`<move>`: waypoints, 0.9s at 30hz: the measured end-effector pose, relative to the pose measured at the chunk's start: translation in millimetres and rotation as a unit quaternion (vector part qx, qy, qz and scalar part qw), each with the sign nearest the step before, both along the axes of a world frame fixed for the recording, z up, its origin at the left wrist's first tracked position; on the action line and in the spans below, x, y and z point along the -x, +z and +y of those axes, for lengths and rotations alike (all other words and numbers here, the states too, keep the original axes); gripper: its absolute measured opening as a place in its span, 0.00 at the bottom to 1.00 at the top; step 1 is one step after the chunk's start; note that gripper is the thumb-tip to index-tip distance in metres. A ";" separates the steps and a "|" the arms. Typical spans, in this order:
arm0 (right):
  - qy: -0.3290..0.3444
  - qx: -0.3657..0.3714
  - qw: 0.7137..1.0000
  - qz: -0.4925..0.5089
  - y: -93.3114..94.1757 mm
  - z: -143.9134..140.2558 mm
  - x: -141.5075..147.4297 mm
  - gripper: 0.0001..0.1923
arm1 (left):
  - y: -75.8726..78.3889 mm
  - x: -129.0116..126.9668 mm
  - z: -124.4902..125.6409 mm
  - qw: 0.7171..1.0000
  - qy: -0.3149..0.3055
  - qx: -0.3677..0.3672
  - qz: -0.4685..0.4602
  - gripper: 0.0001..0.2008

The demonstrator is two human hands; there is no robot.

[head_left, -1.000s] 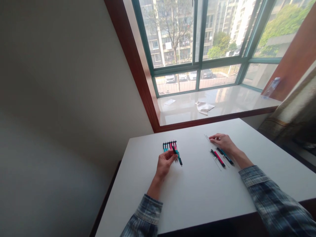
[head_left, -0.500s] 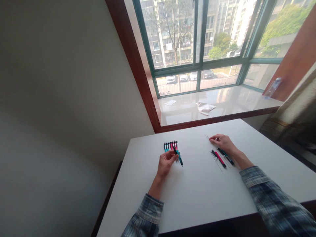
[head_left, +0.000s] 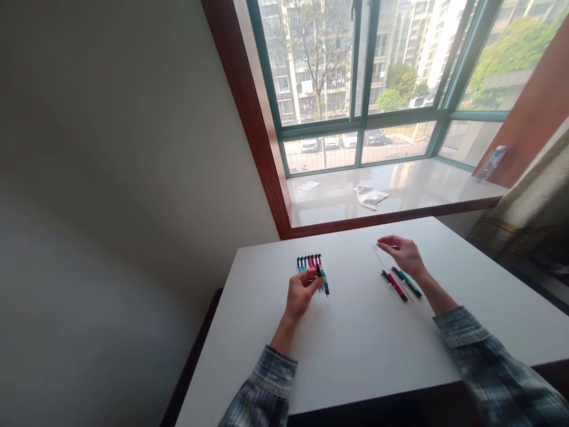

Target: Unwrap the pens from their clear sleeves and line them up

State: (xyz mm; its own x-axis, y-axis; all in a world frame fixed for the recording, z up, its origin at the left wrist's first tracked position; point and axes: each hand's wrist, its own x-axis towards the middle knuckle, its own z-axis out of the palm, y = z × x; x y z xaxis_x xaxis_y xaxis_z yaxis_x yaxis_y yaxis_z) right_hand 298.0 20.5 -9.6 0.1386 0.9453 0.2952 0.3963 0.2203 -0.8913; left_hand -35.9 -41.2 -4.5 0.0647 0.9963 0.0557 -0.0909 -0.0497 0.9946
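A row of several teal and pink pens (head_left: pixel 309 261) lies at the far left of the white table (head_left: pixel 355 338). My left hand (head_left: pixel 303 292) rests just in front of the row, fingers pinched on a teal pen (head_left: pixel 324 281) that slants out to the right. At the right, a clear flat pen case (head_left: pixel 397 283) holds a pink pen (head_left: pixel 395 286) and a teal pen (head_left: pixel 408 282). My right hand (head_left: pixel 403 254) hovers over the case's far end, fingertips at its thin clear lid; whether it grips the lid I cannot tell.
Behind the table runs a glossy white window sill (head_left: pixel 391 190) with a crumpled white cloth (head_left: pixel 368 196) and a small paper (head_left: pixel 307 185). A curtain (head_left: pixel 528 207) hangs at the right. A plain wall stands left of the table.
My right hand has lifted slightly off the table at the far end of the case. My left hand stays on the teal pen; the view has shifted a little.
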 end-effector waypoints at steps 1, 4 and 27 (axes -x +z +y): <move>0.016 -0.019 0.999 0.039 7.8 -5.3 12.8 0.21 | -0.8 0.5 -0.3 1.000 0.001 -0.006 0.011 0.17; 0.078 -0.046 0.992 0.084 30.8 -23.9 56.5 0.20 | -2.1 1.6 -1.6 0.999 0.003 -0.018 0.041 0.17; 0.082 -0.119 0.973 -0.181 47.5 -38.1 109.1 0.11 | 7.9 12.2 -7.9 0.996 -0.007 -0.057 0.073 0.15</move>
State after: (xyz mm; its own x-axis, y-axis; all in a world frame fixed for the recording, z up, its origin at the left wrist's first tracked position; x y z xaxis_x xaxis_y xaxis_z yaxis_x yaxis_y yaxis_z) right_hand 188.9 -17.6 38.0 -0.1618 0.8448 0.5100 0.6168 0.4900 -0.6160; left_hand -48.2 -49.0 3.4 0.0944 0.9830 0.1573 0.0524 -0.1627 0.9853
